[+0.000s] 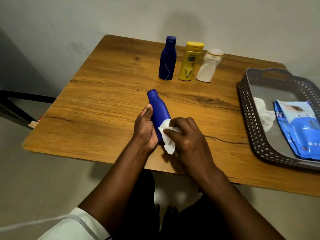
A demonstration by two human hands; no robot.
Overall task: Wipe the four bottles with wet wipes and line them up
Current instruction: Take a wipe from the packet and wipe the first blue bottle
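Nearest the camera, a white sleeve (69, 224) covers the left upper arm, and both bare forearms reach forward over the near edge of a wooden table (103, 94). At the middle of the table the left hand (145, 129) grips a blue bottle (158, 110) from the side, fingers curled under it and thumb along its body; the bottle is tilted, its far end pointing away from the person. The right hand (185, 135) pinches a white wet wipe (167, 135) and presses it against the near end of that bottle. Farther back three bottles stand upright in a row, close beside one another: a dark blue bottle (167, 59), a yellow bottle (189, 63) and a white bottle (208, 66). At the right edge sits a grey perforated tray (249, 104) holding a crumpled wipe (264, 115) and a blue pack of wipes (301, 129).
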